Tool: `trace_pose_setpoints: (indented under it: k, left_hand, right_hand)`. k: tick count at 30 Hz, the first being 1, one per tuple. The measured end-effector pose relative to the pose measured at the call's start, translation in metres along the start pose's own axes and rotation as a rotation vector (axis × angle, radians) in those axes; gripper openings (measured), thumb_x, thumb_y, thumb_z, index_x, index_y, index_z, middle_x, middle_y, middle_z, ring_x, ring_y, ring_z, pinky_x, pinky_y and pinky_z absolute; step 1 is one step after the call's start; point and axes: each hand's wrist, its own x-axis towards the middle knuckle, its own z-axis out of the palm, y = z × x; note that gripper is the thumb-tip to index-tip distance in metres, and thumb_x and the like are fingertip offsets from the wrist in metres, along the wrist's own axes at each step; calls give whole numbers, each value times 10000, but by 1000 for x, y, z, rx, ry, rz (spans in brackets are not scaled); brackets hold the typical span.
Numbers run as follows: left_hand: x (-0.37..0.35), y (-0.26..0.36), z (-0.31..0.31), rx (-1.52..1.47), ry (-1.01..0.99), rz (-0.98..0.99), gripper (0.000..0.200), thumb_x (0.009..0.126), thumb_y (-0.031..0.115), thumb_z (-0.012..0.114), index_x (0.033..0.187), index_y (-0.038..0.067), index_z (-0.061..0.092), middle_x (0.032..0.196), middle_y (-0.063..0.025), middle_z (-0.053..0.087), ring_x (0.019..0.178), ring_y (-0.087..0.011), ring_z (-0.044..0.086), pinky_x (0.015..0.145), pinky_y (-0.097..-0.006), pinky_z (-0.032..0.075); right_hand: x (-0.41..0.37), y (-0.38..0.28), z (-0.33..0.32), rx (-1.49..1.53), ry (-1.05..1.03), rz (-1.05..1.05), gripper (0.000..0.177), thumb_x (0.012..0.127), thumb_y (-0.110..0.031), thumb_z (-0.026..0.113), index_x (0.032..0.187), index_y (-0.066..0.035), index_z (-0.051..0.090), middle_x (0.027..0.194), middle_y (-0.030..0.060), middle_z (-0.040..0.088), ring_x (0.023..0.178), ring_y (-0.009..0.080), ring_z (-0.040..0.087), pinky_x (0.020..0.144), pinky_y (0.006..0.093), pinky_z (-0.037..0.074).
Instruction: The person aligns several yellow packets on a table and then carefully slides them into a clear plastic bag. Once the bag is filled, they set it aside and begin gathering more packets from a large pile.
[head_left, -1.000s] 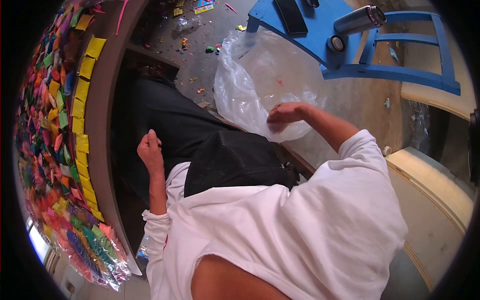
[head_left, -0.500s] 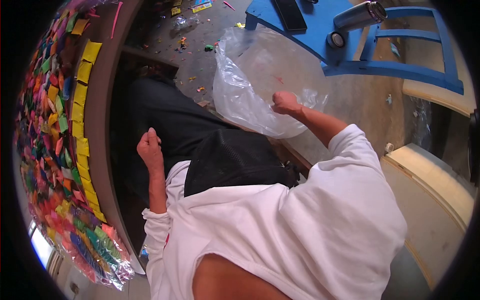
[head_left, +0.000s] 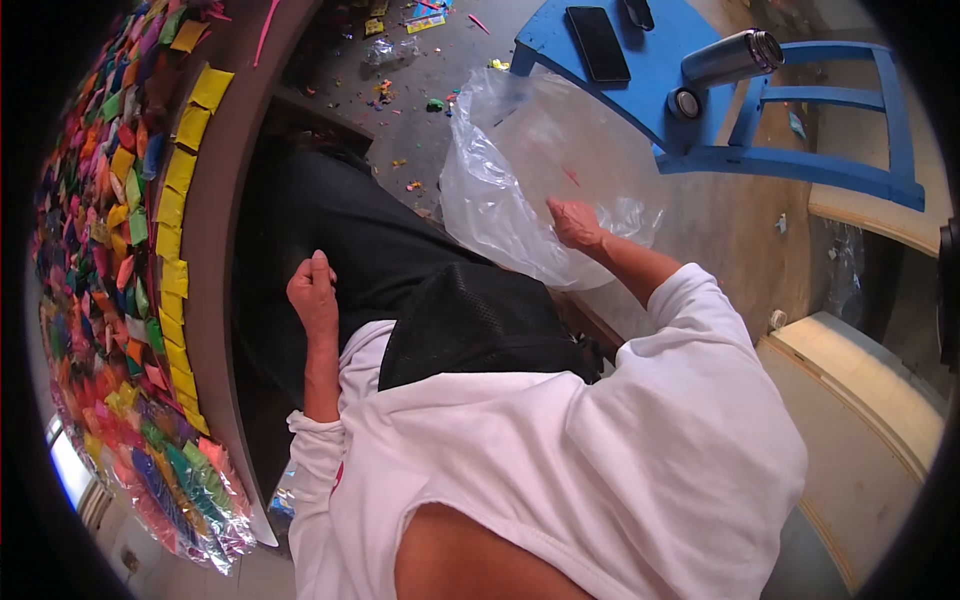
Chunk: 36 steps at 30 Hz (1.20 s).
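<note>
My right hand (head_left: 577, 222) is closed, its knuckles up, over the opening of a large clear plastic bag (head_left: 490, 190). Whatever its fingers may hold is hidden. A small reddish-pink piece (head_left: 571, 177) shows against the bag just past that hand. Above my lap, near the edge of the brown table (head_left: 218, 180), my left hand (head_left: 315, 295) is closed with the thumb on top. I cannot see what, if anything, is in it. Several yellow packets (head_left: 170, 205) lie in a row along that table edge.
Many small colourful packets (head_left: 110, 240) cover the table at left. A blue chair (head_left: 835, 165) bears a black phone (head_left: 598, 44), a metal flask (head_left: 735, 58) and its cap (head_left: 684, 103). Colourful scraps (head_left: 383, 92) litter the floor. A pale board (head_left: 860, 355) stands at right.
The view has shifted, so the chair, bag and table sit slightly lower and further right. My right hand has turned slightly over the bag. My left hand stays closed near the table.
</note>
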Motion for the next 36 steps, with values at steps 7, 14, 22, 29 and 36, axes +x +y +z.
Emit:
trace_pose_setpoints:
  k: [7, 14, 22, 29, 36]
  left_hand:
    - [-5, 3, -3, 7, -23, -3, 432, 975, 273, 574, 617, 40, 512, 551, 25, 454, 501, -46, 400, 470, -247, 313]
    - [-7, 13, -6, -10, -67, -63, 413, 968, 285, 588, 632, 53, 532, 567, 31, 475, 512, -41, 417, 477, -237, 324]
    - [-20, 39, -15, -286, -202, -257, 406, 991, 380, 517, 740, 73, 607, 719, 4, 604, 593, -58, 518, 543, -219, 412]
    - [-28, 49, -22, -415, -345, -267, 501, 1010, 481, 402, 845, 65, 627, 853, -15, 635, 701, -76, 560, 630, -227, 441]
    - [-31, 60, -53, -463, -292, -54, 561, 1005, 549, 359, 1020, 62, 636, 1094, -66, 630, 929, -121, 582, 763, -265, 454]
  right_hand:
    - [20, 12, -95, 396, 2, -27, 211, 789, -175, 583, 833, -2, 695, 833, 208, 682, 787, 352, 664, 692, 416, 529]
    - [23, 4, -282, 1190, 85, -95, 191, 847, -217, 541, 828, -52, 635, 640, -5, 508, 554, 78, 454, 498, 231, 354]
    - [-6, -54, -334, 1366, 193, -337, 196, 863, -203, 486, 906, -31, 568, 700, 22, 532, 552, 110, 492, 517, 248, 387]
    - [-19, -92, -336, 1763, -40, -835, 260, 911, -291, 529, 866, -35, 517, 646, 13, 453, 525, 109, 393, 494, 257, 297]
    - [-6, -199, -299, 1904, -265, -932, 182, 894, -189, 612, 864, -73, 475, 694, 9, 446, 557, 89, 406, 522, 263, 330]
